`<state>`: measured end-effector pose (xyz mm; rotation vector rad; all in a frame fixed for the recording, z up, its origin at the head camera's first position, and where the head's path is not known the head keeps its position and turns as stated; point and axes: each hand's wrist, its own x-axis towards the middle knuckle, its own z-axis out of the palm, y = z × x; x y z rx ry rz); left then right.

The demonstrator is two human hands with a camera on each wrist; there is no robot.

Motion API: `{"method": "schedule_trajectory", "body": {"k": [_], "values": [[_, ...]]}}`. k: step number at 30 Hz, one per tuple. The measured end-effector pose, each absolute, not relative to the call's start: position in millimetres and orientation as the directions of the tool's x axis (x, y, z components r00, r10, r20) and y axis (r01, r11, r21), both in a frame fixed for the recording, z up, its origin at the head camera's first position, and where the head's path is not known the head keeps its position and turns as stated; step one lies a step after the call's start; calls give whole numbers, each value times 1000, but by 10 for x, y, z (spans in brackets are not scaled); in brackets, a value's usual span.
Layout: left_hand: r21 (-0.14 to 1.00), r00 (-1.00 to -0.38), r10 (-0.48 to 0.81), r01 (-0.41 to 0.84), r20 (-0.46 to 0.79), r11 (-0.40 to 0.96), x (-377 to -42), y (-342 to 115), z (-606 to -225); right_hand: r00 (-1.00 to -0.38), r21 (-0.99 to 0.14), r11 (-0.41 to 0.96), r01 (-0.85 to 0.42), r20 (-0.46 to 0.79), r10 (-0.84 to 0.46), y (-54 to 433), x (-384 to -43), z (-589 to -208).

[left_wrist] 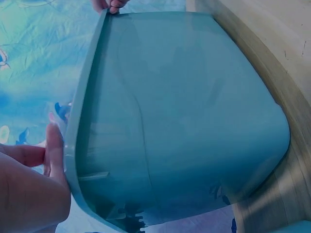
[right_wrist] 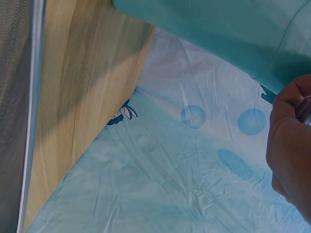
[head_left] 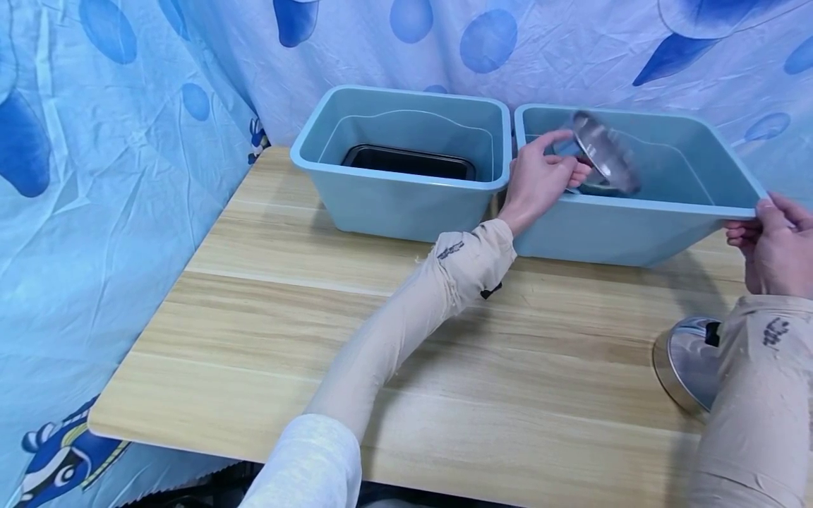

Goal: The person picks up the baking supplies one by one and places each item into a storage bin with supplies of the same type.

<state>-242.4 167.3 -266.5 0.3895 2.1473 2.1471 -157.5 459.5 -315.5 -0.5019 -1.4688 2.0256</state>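
Note:
At the back right stands a light blue plastic bin (head_left: 591, 229). My right hand (head_left: 778, 240) grips its right front rim corner, thumb above and fingers underneath; the right wrist view has this hand (right_wrist: 294, 126) at its right edge. My left hand (head_left: 546, 176) is over the bin's left front corner, fingers apart and partly bent. Just past its fingertips a round shiny lid-like disc (head_left: 603, 152) is tilted and blurred inside the bin; whether a finger touches it I cannot tell. In the left wrist view, the left hand (left_wrist: 34, 184) is beside the bin's rim, and the disc is hidden.
A second light blue bin (head_left: 406, 204) stands to the left, with a black rectangular tray (head_left: 409, 162) inside. On the wooden table (head_left: 286, 339), a round shiny metal vessel (head_left: 689, 363) is partly covered by my right forearm. A patterned blue curtain (head_left: 381, 42) hangs behind.

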Motion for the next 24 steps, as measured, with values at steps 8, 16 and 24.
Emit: {"method": "schedule_trajectory", "body": {"k": [8,16,24], "values": [[987,-940,325,58,105,-151,-2380,1570,-2701,-755,-947,-207,-246,53,654,4579,-1579,-3168],[972,-913,369,97,172,-213,-2356,1400,-2770,-761,-945,-216,-246,51,647,4588,-1584,-3171],[969,-877,419,180,236,-170,-2307,1203,-2863,-764,-948,-218,-232,39,644,4594,-1584,-3168]]}}
